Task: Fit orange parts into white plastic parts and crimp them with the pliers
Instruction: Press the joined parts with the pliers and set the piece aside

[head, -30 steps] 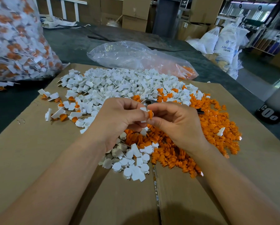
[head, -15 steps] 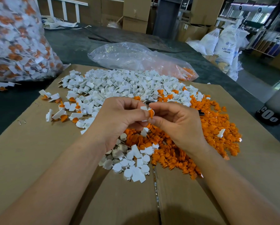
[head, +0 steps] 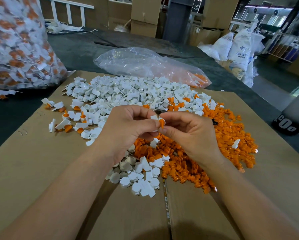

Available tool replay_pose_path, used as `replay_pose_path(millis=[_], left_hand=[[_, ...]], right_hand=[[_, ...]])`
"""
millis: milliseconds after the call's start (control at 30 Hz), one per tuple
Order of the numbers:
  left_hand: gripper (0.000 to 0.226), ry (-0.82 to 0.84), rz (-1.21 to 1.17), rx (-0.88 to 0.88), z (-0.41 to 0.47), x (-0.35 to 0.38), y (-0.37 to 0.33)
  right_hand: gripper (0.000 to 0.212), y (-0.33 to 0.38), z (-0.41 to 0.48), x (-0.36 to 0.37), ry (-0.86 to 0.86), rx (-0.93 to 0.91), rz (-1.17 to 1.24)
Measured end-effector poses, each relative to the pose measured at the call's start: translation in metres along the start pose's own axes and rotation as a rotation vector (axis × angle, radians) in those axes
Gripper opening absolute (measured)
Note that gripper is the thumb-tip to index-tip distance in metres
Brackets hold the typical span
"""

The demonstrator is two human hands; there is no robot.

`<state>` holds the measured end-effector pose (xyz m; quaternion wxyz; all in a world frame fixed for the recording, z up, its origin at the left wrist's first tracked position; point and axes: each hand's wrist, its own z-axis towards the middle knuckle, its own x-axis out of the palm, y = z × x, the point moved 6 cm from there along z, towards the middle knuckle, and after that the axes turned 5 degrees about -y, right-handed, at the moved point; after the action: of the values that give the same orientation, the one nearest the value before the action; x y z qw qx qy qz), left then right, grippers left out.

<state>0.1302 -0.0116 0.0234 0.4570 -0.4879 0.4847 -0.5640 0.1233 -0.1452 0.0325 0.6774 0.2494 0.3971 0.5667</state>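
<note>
Both hands meet over the middle of the heaps. My left hand [head: 127, 129] has its fingers curled and pinches a white part [head: 154, 117] between thumb and fingertips. My right hand [head: 188, 135] pinches an orange part [head: 161, 123] between thumb and forefinger and holds it against the white part, the two pieces touching. I cannot tell how far the orange one is seated.

Just beyond my fingertips I see the dark tip of the pliers [head: 160, 111] lying on the parts, mostly hidden behind my right hand.

Under the hands a cardboard sheet [head: 41, 170] covers the near part of the dark surface [head: 79, 49]. A heap of white parts [head: 127, 94] spreads across its far side, and a heap of orange parts [head: 223, 135] lies to the right and runs under my right wrist. More white pieces sit near, between my forearms. A few assembled pieces [head: 63, 123], white with orange showing, lie scattered on the left of the cardboard.

On the far side a clear bag [head: 141, 64] lies slumped, with some orange parts in its right end. At far left a big bag [head: 15, 49] bulges with white and orange pieces. White sacks [head: 239, 47] and cardboard boxes [head: 145, 13] stand beyond the surface.
</note>
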Motion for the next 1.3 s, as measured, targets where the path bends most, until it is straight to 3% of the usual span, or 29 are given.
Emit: replay_pose_path(millis=[533, 800, 967, 1033, 1200, 1300], left_hand=[[0.012, -0.03, 0.011, -0.017, 0.002, -0.002, 0.003], [0.013, -0.086, -0.134, -0.063, 0.005, -0.009, 0.004], [0.008, -0.075, -0.151, -0.057, 0.005, -0.008, 0.005], [0.007, -0.071, -0.154, -0.056, 0.005, -0.009, 0.005], [0.009, -0.063, -0.155, -0.056, 0.005, -0.008, 0.005], [0.01, -0.065, -0.158, -0.059, 0.006, -0.008, 0.006]], right_hand=[[0.025, 0.001, 0.001, 0.002, 0.033, -0.001, -0.041], [0.048, -0.022, 0.018, -0.066, -0.011, 0.291, -0.665], [0.095, -0.052, 0.008, -0.068, 0.456, 0.486, -1.106], [0.098, -0.061, 0.006, -0.066, 0.525, 0.505, -1.17], [0.096, -0.065, 0.011, -0.068, 0.471, 0.508, -1.229], [0.087, -0.054, 0.016, -0.063, 0.39, 0.356, -1.319]])
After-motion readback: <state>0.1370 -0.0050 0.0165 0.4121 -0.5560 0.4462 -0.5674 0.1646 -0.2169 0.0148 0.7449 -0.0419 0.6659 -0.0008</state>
